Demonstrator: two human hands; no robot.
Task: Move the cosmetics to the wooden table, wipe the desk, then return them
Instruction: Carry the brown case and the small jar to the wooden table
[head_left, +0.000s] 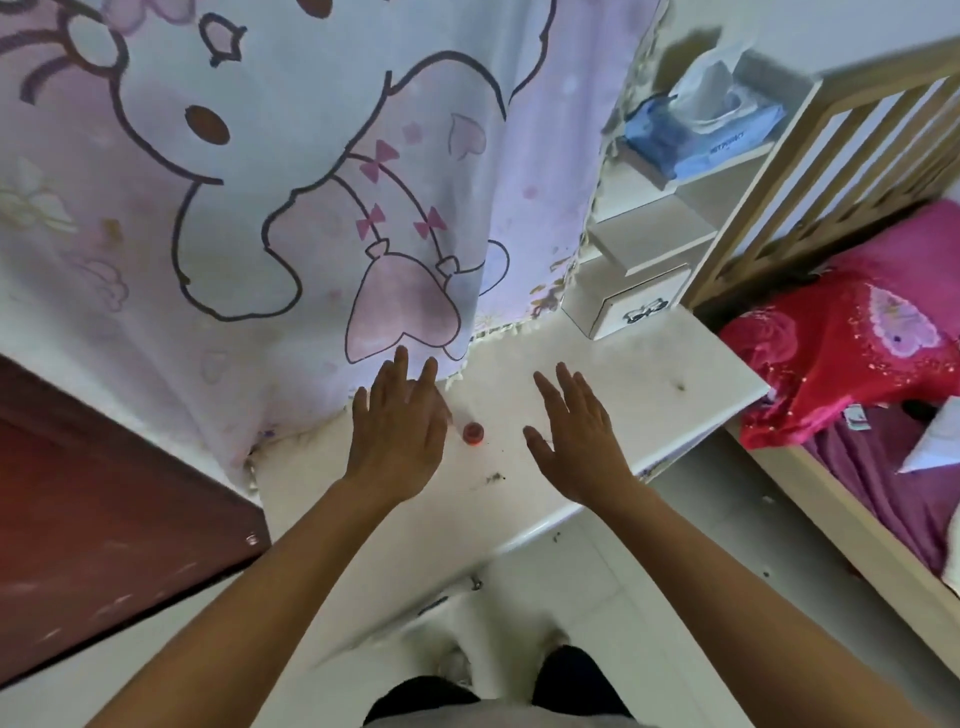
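Note:
A small red round cosmetic jar (473, 433) stands on the white desk (613, 374), between my two hands. My left hand (397, 426) hovers over the desk just left of the jar, fingers straight, holding nothing. My right hand (574, 434) is spread open to the right of the jar, also empty. Dark specks of dirt mark the desk top. A dark red-brown wooden table (104, 519) lies at the lower left.
A pink cartoon-print curtain (270, 182) hangs over the back of the desk. A blue tissue pack (701, 132) sits on white shelves above a small drawer unit (634, 306). A bed with red bedding (852, 353) and a wooden rail stands to the right.

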